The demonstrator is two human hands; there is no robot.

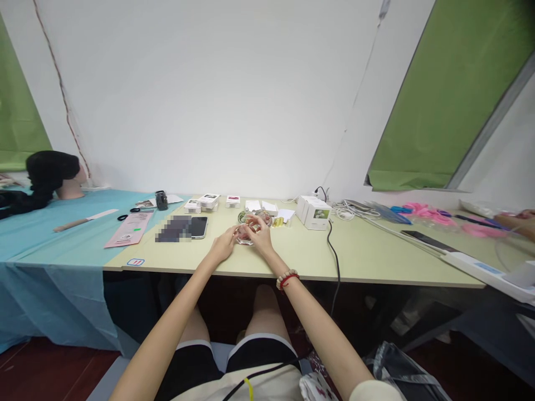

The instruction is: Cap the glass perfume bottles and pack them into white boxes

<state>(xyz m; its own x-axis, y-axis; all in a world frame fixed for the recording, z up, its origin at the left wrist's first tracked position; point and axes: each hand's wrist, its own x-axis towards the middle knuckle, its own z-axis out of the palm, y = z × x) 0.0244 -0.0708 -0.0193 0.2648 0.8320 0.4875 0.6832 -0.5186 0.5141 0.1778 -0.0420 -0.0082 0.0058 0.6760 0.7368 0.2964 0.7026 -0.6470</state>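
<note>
A small clear container (244,241) with reddish contents rests on the pale yellow table in front of me. My left hand (224,245) is closed against its left side, steadying it. Over its top and right side curls my right hand (261,236), fingers bent and drawn together in a pinch; what they hold is too small to tell. More round clear containers (267,218) lie just behind the hands, partly covered by the fingers. Beside them stand small yellow-gold pieces (278,221).
White boxes (313,213) stand right of the hands, with more small boxes (208,201) behind. A phone (199,227) lies left. A black cable (334,250) hangs over the front edge. Farther right are a power strip (480,267), pink items (430,213) and another person's hand (524,221).
</note>
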